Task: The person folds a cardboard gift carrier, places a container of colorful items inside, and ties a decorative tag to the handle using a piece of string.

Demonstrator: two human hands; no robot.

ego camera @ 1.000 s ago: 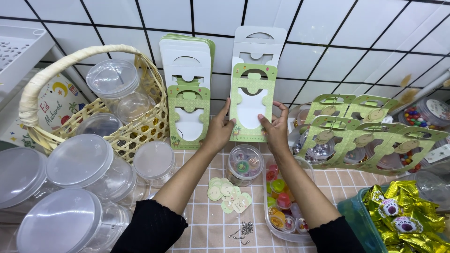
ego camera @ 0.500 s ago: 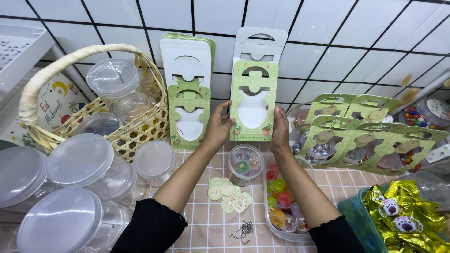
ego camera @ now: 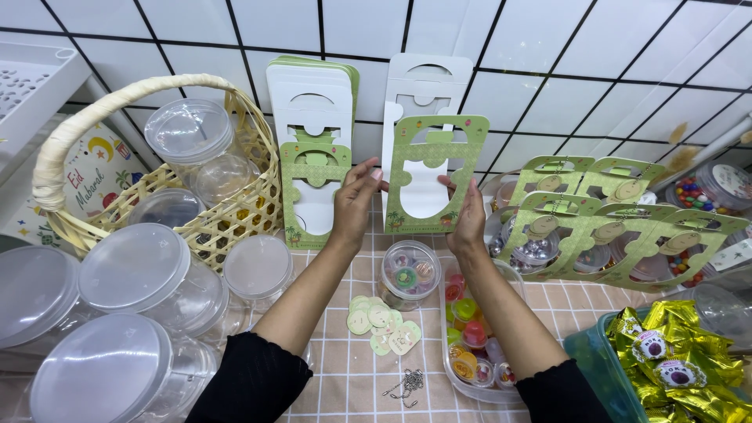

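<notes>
The left hand and the right hand are each pinching one side edge of a green die-cut card sleeve, holding it flat and upright in the centre of the frame, in front of the tiled wall. Fingers are closed on the card's edges, thumbs on the side facing the camera.

Judging by this, the step in hand is lifting one flat sleeve off its stack; the next move probably calls for folding it along its creases and fitting it over the small round jar standing just below the hands on the tiled counter.

Behind the held sleeve, a white-backed stack is leaning on the wall, with a second stack of sleeves to its left. Below the jar, round paper stickers are lying loose. At the right, finished sleeved jars are standing in rows. A wicker basket with lidded containers is filling the left.
</notes>
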